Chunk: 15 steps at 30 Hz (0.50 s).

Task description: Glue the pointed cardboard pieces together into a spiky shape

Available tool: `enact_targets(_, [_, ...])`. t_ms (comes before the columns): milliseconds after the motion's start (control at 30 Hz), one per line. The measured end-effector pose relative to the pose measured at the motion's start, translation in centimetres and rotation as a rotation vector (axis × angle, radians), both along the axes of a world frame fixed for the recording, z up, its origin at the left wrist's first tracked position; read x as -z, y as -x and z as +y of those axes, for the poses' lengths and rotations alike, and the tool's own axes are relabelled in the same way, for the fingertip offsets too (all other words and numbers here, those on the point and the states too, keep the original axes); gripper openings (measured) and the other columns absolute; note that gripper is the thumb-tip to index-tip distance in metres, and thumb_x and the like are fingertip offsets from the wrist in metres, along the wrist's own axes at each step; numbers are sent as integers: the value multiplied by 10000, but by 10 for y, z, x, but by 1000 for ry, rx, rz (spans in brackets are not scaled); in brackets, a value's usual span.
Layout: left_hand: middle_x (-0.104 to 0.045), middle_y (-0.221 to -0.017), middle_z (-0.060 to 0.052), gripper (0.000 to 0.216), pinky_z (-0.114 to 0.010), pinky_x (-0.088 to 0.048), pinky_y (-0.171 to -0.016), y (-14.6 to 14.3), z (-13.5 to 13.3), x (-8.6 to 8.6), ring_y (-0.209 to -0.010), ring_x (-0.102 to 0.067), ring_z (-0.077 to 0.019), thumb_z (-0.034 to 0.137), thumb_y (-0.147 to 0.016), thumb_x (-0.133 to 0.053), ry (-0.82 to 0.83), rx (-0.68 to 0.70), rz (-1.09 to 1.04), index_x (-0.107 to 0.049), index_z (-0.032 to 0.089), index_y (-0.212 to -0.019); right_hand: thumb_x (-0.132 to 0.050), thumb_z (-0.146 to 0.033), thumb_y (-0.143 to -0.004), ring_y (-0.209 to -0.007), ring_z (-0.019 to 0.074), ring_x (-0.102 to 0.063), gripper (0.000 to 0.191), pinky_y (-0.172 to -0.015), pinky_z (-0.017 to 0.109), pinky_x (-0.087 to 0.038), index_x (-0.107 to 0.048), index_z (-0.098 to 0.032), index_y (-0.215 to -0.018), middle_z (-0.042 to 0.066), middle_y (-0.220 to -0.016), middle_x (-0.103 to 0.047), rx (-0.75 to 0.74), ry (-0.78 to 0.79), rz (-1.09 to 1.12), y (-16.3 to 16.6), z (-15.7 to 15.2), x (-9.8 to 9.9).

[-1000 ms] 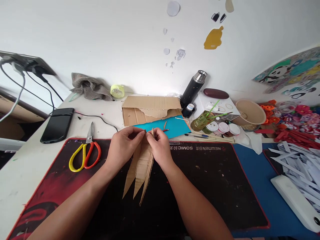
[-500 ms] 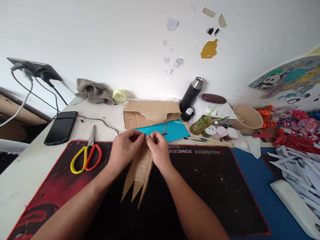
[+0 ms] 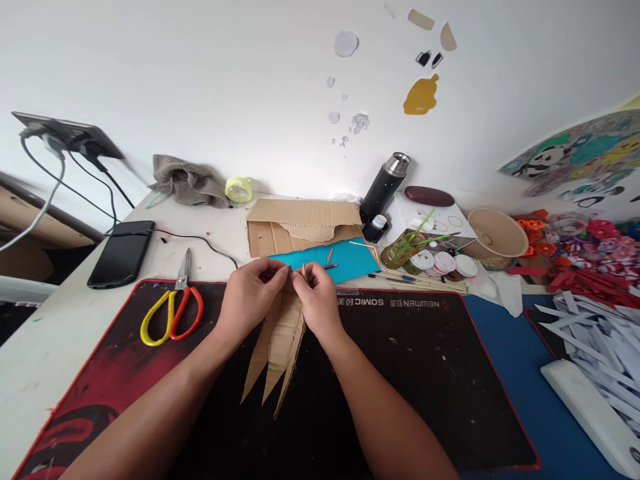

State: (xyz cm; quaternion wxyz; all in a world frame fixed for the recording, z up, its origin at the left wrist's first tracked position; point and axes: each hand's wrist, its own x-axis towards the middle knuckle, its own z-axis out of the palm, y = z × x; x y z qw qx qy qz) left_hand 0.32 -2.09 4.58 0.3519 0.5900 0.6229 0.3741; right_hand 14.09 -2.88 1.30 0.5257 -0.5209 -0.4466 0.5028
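Observation:
Both hands pinch the upper end of a folded brown cardboard piece (image 3: pixel 284 347) whose lower end splits into pointed tips over the dark mat. My left hand (image 3: pixel 253 293) is closed on its top left part, thumb and forefinger together. On the right edge, my right hand (image 3: pixel 319 300) is closed too, and a bit of cardboard sticks up between its fingers. The fingers hide the top of the piece. To the left, scissors (image 3: pixel 181 300) with one yellow and one red handle lie with their blades pointing away.
Behind the hands lie torn cardboard (image 3: pixel 305 217) and a blue sheet (image 3: pixel 345 261). A black flask (image 3: pixel 383 187), paint pots (image 3: pixel 444 263) and a bowl (image 3: pixel 500 233) stand back right. A phone (image 3: pixel 123 253) lies left; paper strips (image 3: pixel 595 347) are heaped right.
The view has shifted very slightly. Both hands keep the same hold on the cardboard piece, which has hardly moved.

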Motion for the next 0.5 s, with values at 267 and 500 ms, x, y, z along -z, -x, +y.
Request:
enact_targets(267, [-840, -929, -45, 287, -299, -573, -704, 5, -3, 6, -877, -757, -248, 474, -893, -719, 41, 12, -139, -833, 219, -958, -685, -420, -848, -661, 155, -362, 323, -632, 302, -328, -447, -254, -707, -56, -692, -396, 1, -8, 41, -5, 3, -1])
enact_targets(500, [-845, -1005, -58, 313, -304, -574, -806, 10, -1, 12, -911, -759, -234, 485, -878, -769, 70, 31, -235, -847, 211, -1006, -677, -444, -845, -679, 160, -387, 292, -659, 306, -359, -484, -252, -738, -50, -717, -421, -12, 28, 23, -6, 1, -2])
